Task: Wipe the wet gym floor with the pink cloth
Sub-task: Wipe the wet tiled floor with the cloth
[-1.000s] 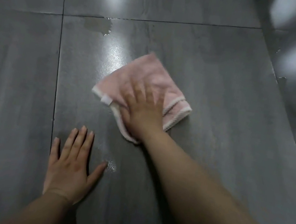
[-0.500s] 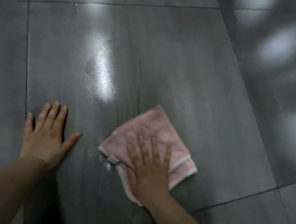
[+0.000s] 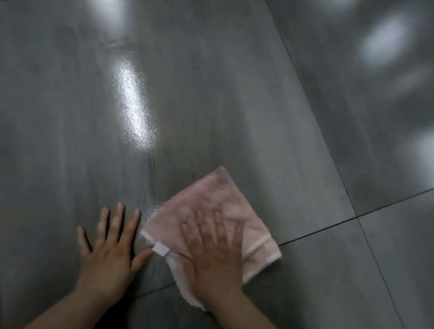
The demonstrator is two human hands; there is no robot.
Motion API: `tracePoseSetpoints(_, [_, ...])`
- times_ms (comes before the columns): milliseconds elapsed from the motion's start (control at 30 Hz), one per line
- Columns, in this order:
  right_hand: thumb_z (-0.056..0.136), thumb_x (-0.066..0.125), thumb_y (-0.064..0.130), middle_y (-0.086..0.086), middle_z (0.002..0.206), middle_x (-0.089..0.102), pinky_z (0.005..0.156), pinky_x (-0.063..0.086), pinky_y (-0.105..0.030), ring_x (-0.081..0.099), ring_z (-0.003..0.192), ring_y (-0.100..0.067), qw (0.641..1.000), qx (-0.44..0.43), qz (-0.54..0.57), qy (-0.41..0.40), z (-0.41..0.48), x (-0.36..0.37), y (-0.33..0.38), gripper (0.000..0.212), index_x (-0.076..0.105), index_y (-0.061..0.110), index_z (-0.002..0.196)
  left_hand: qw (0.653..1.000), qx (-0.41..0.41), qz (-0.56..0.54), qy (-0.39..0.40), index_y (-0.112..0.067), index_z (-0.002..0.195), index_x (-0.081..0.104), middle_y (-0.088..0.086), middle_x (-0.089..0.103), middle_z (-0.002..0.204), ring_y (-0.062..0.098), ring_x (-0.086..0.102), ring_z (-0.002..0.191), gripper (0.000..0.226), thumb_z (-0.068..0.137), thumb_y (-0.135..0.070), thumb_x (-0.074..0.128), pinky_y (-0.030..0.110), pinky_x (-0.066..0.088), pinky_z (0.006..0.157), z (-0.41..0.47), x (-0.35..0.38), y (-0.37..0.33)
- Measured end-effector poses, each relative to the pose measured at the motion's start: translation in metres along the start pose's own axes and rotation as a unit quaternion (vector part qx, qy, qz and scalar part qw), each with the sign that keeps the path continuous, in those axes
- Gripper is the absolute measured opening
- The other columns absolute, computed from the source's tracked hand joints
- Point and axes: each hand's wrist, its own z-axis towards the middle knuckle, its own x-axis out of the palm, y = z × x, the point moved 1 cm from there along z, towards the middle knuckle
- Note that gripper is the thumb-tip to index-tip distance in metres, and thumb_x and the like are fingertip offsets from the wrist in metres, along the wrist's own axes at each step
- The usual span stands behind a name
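Fingers (image 3: 236, 238) flat atop pink cloth (image 3: 206, 193)

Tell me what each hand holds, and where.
Nothing gripped: right hand presses flat on the near half of the pink cloth; left hand rests on the floor.

place: indoor room, exact kind unclear | evidence: tiled floor (image 3: 326, 123) of large glossy grey slabs, dark grout lines (image 3: 318, 227) | light: blurred bright reflections (image 3: 384, 40) far right | wet sheen (image 3: 134, 109) left of centre
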Motion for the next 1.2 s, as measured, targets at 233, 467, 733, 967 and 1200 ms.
tracePoseSetpoints(233, [0.095,0.015,0.048,-0.01,0.124,0.062,0.082,0.043,-0.065,0.047,0.12,-0.034,0.984,0.164,-0.05,0.049,0.005,-0.012,-0.124,0.048,0.04,0.021,0.126,0.998,-0.039,0.016,0.05,-0.028,0.141,-0.008,-0.002,-0.013,0.155,0.019,-0.015,0.142,0.135,0.022,-0.087,-0.029,0.052,-0.006,0.113,-0.004,-0.013,-0.003])
tracePoseSetpoints(467, [0.093,0.015,0.052,-0.001,0.155,-0.018,0.112,-0.003,-0.05,0.012,0.14,-0.032,0.984,0.172,0.015,0.043,-0.082,-0.019,-0.026,0.067,-0.007,0.02,0.147,0.998,-0.037,0.013,0.054,-0.027,0.142,-0.01,0.0,-0.016,0.154,0.021,-0.017,0.142,0.076,0.085,-0.06,0.029,0.051,-0.004,0.114,-0.009,-0.021,-0.011])
tracePoseSetpoints(733, [0.064,0.036,0.024,0.0,0.103,0.071,0.081,0.032,-0.032,0.049,0.094,-0.019,0.989,0.061,0.057,0.121,-0.011,-0.03,-0.036,0.044,0.051,0.02,0.105,0.998,-0.008,-0.031,0.049,-0.029,0.143,0.002,-0.004,-0.007,0.156,0.015,-0.009,0.143,0.06,0.092,-0.044,0.032,0.043,0.001,0.116,-0.008,-0.035,-0.003])
tracePoseSetpoints(967, [0.079,0.041,0.024,-0.003,0.107,0.067,0.075,0.035,-0.018,0.059,0.102,-0.019,0.908,0.25,0.324,0.087,0.034,-0.076,-0.046,0.042,0.057,0.021,0.118,0.983,-0.003,-0.179,-0.028,-0.02,0.135,0.038,0.006,0.04,0.144,0.022,0.035,0.135,0.121,0.047,-0.09,-0.006,0.04,0.024,0.113,-0.017,-0.036,-0.01])
tracePoseSetpoints(1200, [0.091,0.049,0.003,0.007,0.074,0.052,0.051,0.036,-0.002,0.049,0.072,-0.02,0.786,0.368,0.491,0.074,0.104,-0.17,-0.035,0.011,0.048,0.014,0.094,0.924,-0.098,-0.355,-0.105,-0.015,0.13,0.042,0.006,0.047,0.138,0.02,0.041,0.128,0.047,0.091,-0.039,0.036,0.026,0.029,0.106,-0.019,-0.139,-0.044])
